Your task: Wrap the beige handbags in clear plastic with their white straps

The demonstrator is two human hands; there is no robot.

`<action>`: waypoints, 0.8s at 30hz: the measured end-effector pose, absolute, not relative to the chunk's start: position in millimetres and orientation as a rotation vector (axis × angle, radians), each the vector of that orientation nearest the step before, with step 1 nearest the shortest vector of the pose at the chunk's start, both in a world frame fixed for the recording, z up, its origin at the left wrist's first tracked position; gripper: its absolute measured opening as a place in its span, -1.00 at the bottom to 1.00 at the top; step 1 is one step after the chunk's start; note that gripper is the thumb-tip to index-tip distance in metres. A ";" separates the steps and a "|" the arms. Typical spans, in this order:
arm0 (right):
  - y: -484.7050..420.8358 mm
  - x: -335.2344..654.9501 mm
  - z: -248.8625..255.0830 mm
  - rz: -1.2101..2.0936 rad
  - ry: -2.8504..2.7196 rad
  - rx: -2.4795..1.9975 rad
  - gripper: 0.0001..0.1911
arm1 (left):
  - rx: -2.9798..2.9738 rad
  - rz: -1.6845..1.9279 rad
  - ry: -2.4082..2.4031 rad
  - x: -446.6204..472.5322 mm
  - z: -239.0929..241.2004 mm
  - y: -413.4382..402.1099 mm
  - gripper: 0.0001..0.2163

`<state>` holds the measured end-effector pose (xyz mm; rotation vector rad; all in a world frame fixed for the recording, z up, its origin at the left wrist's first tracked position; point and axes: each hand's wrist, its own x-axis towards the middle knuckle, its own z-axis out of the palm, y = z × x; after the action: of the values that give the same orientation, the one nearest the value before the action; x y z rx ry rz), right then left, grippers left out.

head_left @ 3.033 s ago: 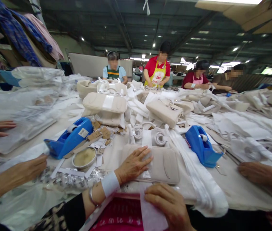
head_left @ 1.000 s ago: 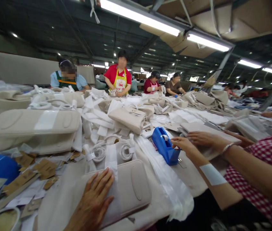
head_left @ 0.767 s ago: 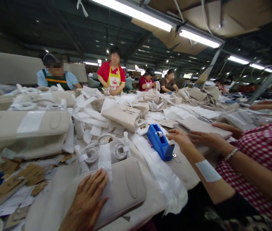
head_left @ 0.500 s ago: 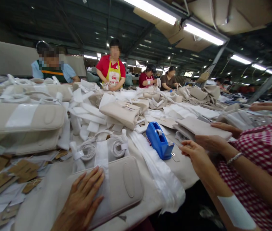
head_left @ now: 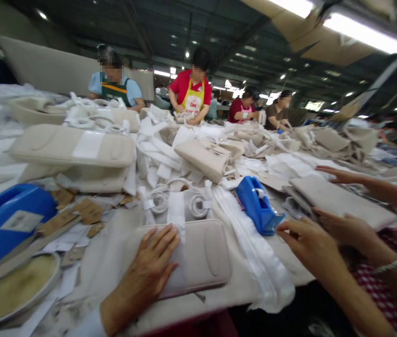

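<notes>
My left hand [head_left: 149,269] lies flat, fingers spread, on a beige handbag [head_left: 203,252] at the front edge of the table. A white wrapping strip [head_left: 176,210] runs across the bag's middle under my fingertips. Two coiled white-wrapped straps [head_left: 198,206] sit behind the bag's upper edge. My right hand [head_left: 311,245] is at the front end of a blue tape dispenser [head_left: 254,203], thumb and forefinger pinched at its cutting edge on the end of the clear tape, which is hard to make out.
Left are a second blue dispenser [head_left: 16,224], brown card tags [head_left: 89,210] and a round dish [head_left: 18,288]. Wrapped handbags [head_left: 61,145] are stacked behind. White plastic sheeting [head_left: 254,267] hangs over the front edge. At right, a co-worker's hands [head_left: 349,229] rest by a beige panel [head_left: 342,196].
The view has swung left, bringing the second dispenser and the dish into sight. My right hand has come up to the dispenser's front end. My left hand stays on the handbag.
</notes>
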<state>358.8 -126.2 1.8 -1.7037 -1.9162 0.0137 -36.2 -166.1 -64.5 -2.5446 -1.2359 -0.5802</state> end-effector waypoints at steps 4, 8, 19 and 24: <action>-106.8 262.0 53.9 -0.045 -2.734 -1.079 -0.77 | -2.622 -0.542 -1.400 -31.5 -53.7 -175.2 -0.56; -74.5 163.4 63.8 0.063 -3.146 -0.662 -0.81 | -2.609 -0.640 -1.481 -31.3 -51.3 -180.0 -0.58; -29.0 97.1 35.7 -0.108 -3.268 -0.544 -0.84 | -2.631 -0.681 -1.474 -32.7 -50.4 -179.3 -0.57; -25.5 95.0 31.8 -0.164 -3.275 -0.499 -0.84 | -2.705 -0.704 -1.491 -33.4 -50.3 -177.1 -0.58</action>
<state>95.0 -25.5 31.8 -0.4995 -3.2751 -0.1635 -33.4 -177.1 -50.3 -2.7050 -1.4913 -0.7038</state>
